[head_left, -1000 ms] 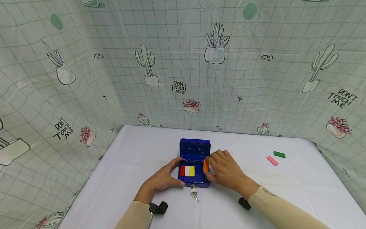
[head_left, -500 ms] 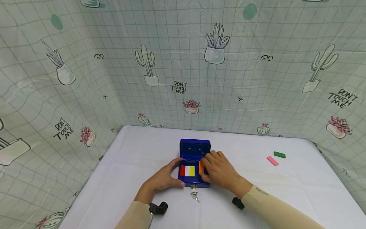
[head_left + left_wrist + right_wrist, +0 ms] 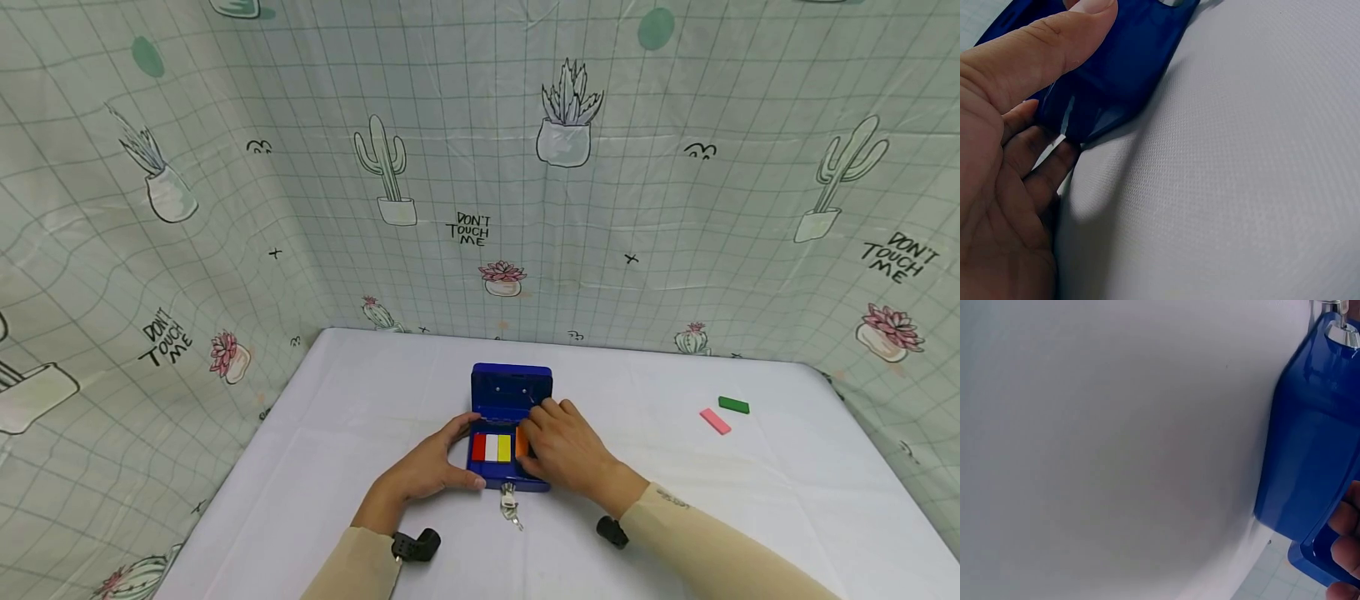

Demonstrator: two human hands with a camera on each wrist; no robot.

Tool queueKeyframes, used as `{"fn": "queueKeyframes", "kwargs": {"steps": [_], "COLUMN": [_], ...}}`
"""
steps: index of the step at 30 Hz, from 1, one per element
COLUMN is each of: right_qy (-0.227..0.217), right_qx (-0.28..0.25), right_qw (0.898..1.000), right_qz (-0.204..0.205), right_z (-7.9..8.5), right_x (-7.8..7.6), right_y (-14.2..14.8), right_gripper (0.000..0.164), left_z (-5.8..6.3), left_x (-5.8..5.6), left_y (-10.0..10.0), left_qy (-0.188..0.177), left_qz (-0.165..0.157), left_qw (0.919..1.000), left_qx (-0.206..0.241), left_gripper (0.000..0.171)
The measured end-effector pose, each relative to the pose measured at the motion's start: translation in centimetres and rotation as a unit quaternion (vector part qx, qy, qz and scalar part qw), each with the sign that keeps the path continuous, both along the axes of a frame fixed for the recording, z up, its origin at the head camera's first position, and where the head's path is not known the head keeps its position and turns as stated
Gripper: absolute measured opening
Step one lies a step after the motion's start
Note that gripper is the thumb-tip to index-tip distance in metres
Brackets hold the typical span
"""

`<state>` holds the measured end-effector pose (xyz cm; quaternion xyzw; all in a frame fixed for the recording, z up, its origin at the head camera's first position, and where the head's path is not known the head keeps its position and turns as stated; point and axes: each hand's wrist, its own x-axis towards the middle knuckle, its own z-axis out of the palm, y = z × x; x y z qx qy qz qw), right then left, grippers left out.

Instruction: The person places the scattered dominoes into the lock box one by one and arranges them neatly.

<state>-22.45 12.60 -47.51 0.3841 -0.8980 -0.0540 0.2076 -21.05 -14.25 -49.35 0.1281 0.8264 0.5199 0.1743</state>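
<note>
A blue cash box stands on the table with its lid raised. Inside, a red block, a white block and a yellow block lie side by side at the left. My right hand reaches in from the right and pinches an orange block just right of the yellow one. My left hand holds the box's left side, thumb at the front corner and fingers toward the back. The right wrist view shows only some right fingertips over the box; the orange block is out of sight there.
Keys hang from the lock at the box's front. Farther right on the white tablecloth lie a pink block and a green block. A printed curtain stands behind the table and along its sides.
My right hand has moved left with the orange block, from the box's right side to close beside the yellow block. The left hand and the box have stayed in place.
</note>
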Motion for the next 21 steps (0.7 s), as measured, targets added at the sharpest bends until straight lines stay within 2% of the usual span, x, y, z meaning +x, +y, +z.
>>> {"fn": "queueKeyframes", "kwargs": {"steps": [8,21], "right_qy": [-0.004,-0.015], "right_qx": [0.033,0.047], "right_qw": [0.999,0.999], "right_qz": [-0.007,-0.005], "right_z": [0.15,0.26], "right_x": [0.13,-0.05], "right_y": [-0.52,-0.96], "right_gripper": [0.049,0.046], "left_z": [-0.01,0.24], "left_x": [0.01,0.16], "left_y": [0.02,0.05], "left_qy": [0.0,0.0], "left_qz": [0.001,0.0], "left_qw": [1.0,1.0], "left_qx": [-0.001,-0.002], "left_gripper": [0.104,0.103]}}
